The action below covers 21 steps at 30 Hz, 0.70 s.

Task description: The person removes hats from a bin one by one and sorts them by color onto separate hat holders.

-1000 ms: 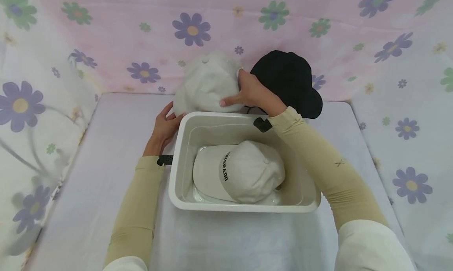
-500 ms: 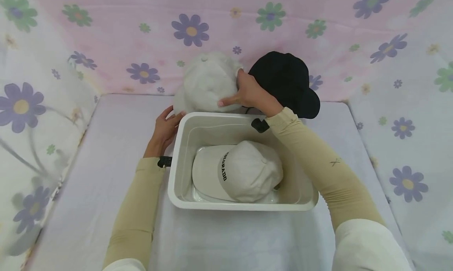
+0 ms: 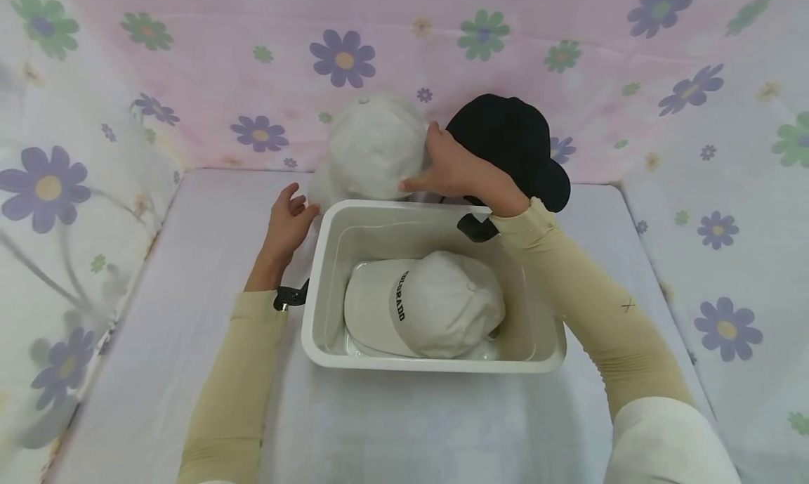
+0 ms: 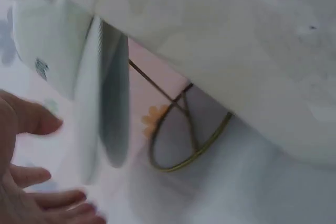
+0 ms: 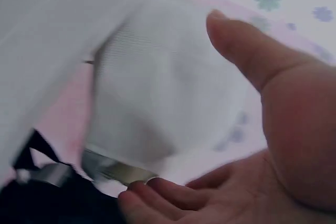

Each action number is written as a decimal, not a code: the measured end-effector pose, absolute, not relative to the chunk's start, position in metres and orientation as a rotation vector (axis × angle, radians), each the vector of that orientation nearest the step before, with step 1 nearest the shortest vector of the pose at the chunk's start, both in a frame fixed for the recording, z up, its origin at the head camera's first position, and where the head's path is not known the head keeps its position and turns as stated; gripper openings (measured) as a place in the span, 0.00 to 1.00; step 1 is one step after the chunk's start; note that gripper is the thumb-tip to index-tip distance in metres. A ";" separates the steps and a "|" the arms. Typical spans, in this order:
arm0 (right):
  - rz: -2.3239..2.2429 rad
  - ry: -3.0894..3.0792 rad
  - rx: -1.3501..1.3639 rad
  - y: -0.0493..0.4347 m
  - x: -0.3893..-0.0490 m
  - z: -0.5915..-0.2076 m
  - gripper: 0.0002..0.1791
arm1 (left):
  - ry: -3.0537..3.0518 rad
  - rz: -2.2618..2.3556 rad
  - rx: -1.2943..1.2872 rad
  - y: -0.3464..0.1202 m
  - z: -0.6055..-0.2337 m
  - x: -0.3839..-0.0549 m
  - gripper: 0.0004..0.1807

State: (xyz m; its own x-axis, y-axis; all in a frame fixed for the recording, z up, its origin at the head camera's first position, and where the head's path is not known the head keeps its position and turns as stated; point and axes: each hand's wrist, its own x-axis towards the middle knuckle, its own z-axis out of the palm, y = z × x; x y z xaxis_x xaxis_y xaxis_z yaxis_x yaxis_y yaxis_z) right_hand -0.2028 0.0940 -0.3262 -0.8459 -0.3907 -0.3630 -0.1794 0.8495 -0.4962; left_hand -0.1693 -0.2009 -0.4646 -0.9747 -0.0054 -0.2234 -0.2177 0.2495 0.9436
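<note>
A plain white cap [image 3: 374,147] sits at the back against the flowered cloth, its brim pointing left and partly hidden by the bin. My left hand [image 3: 286,224] is beside that brim, fingers spread and apart from it in the left wrist view. At the cap's right side is my right hand [image 3: 461,164]; its thumb stands off the crown, and its fingers lie near the rear edge, contact unclear. In front, a cream bin [image 3: 436,365] contains an off-white cap [image 3: 451,305] lettered COLORADO, brim to the left.
A black cap [image 3: 505,136] stands just right of the white one, partly behind my right hand. Below the white cap, a thin wire stand [image 4: 195,156] with a looped base shows in the left wrist view. Flowered cloth walls [image 3: 253,62] enclose the back and sides.
My left hand has come off the white cap's brim and shifted slightly left. My right hand has loosened and drawn a little rightward from the crown. The bin and its cap stay put.
</note>
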 end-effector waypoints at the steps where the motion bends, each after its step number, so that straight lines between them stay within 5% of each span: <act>1: -0.603 2.557 -0.432 0.095 -0.199 -0.320 0.67 | 2.405 1.772 -0.187 -0.203 -0.460 -0.168 0.40; 21: -0.764 2.761 -0.712 0.163 -0.054 -0.221 0.59 | 2.814 1.852 0.260 -0.198 -0.347 -0.151 0.31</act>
State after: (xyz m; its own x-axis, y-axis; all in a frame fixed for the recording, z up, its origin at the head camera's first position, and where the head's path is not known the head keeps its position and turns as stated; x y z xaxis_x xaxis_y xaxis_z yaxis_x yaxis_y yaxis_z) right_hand -0.0543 0.1634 -0.2212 -0.8668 -0.4958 -0.0526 -0.3983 0.7521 -0.5251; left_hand -0.1512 -0.1977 -0.3470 -0.9603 -0.0025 0.2790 0.2553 0.3957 0.8822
